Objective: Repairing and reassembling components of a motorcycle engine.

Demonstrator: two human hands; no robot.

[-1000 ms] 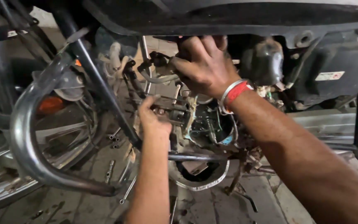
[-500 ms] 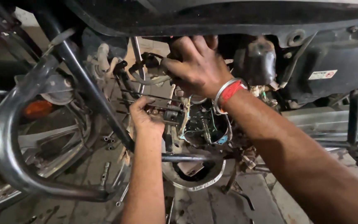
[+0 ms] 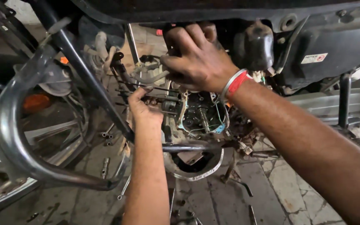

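The opened engine case (image 3: 201, 114) sits at the middle of the scene, its cover off, and inside it show dark metal parts, a pale gasket edge and thin blue and green wires; what each part is cannot be made out. Just above it the right hand (image 3: 196, 58) is curled over a grey hose bundle (image 3: 151, 75) and the fittings under the black frame (image 3: 230, 10), fingers bent in a grasp, though what exactly they close on is hidden by the hand itself. A red and silver bangle (image 3: 236, 83) rings that wrist. The left hand (image 3: 144, 108) reaches up from below, thumb and fingers pinched at a thin horizontal rod (image 3: 146, 89) left of the case; whether it truly grips the rod cannot be told. A chrome crash guard (image 3: 17, 137) curves across the near left, with an orange indicator lamp (image 3: 36, 102) and a wheel rim (image 3: 34, 141) partly hidden behind it. A half-round chrome cover (image 3: 196, 166) hangs below the case. Loose bolts (image 3: 105, 164) lie on the grimy stone-tiled floor (image 3: 288, 183), which is cracked at the right, and a spring (image 3: 261, 154) shows near the footrest bar (image 3: 188, 147).
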